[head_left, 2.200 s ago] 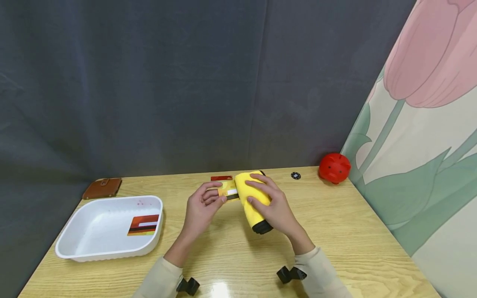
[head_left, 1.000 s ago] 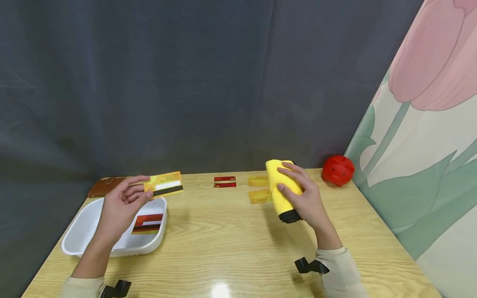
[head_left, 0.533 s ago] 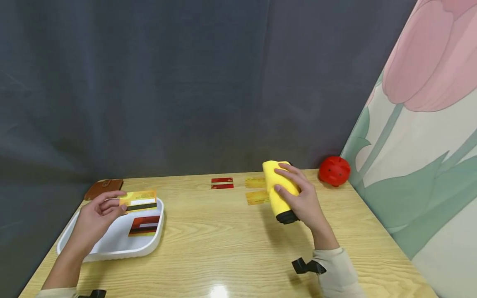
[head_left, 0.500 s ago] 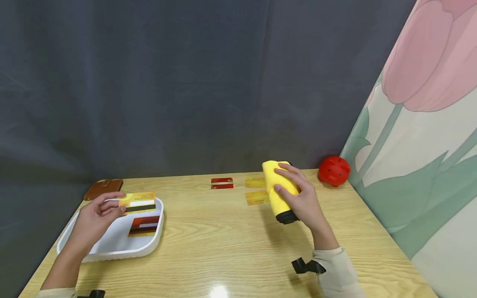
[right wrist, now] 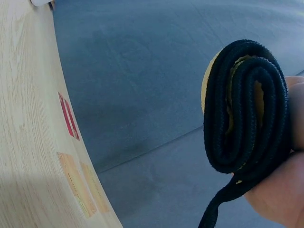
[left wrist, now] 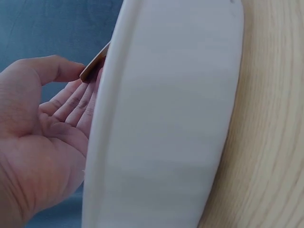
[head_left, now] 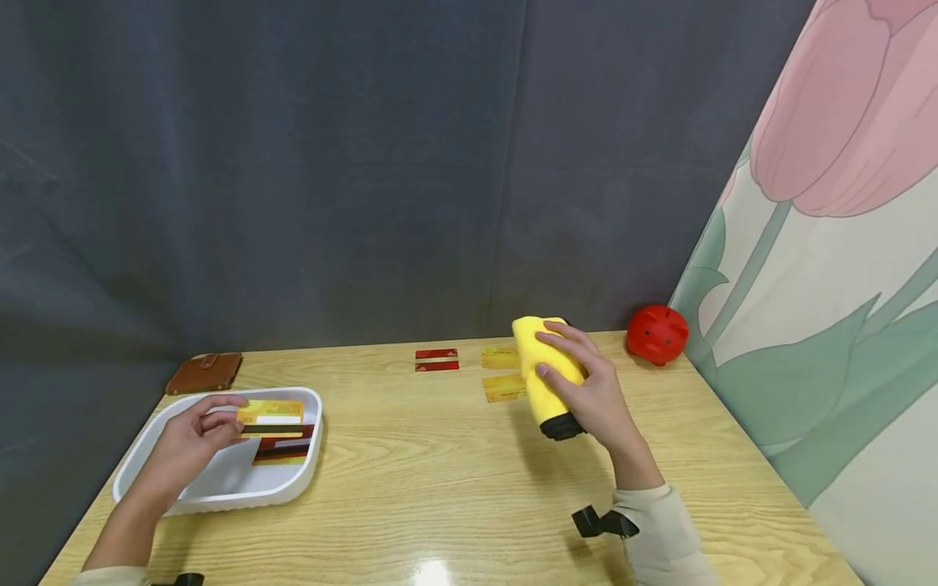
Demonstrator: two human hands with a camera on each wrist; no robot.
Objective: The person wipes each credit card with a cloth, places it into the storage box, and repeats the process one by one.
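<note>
My left hand (head_left: 186,446) pinches a yellow bank card (head_left: 271,415) with a dark stripe by its left end, low over a white plastic basin (head_left: 304,482). Below and partly covered by it in the head view, a red card (head_left: 282,452) lies in the basin. In the left wrist view the basin's wall (left wrist: 166,114) hides most of the card (left wrist: 95,61), and the thumb presses its edge. My right hand (head_left: 586,391) grips a rolled yellow cloth (head_left: 544,370) above the table; its black-edged coiled end (right wrist: 247,114) fills the right wrist view.
Two red strips (head_left: 436,355) and two yellow strips (head_left: 502,388) lie flat near the table's back edge, the yellow ones partly behind the cloth. A brown leather wallet (head_left: 205,372) sits at the back left, a red piggy bank (head_left: 656,334) at the back right.
My left hand has pulled the yellow card away from the cloth, carried it left and lowered it over the basin. The right hand has shifted right with the cloth and now stays nearly still.
</note>
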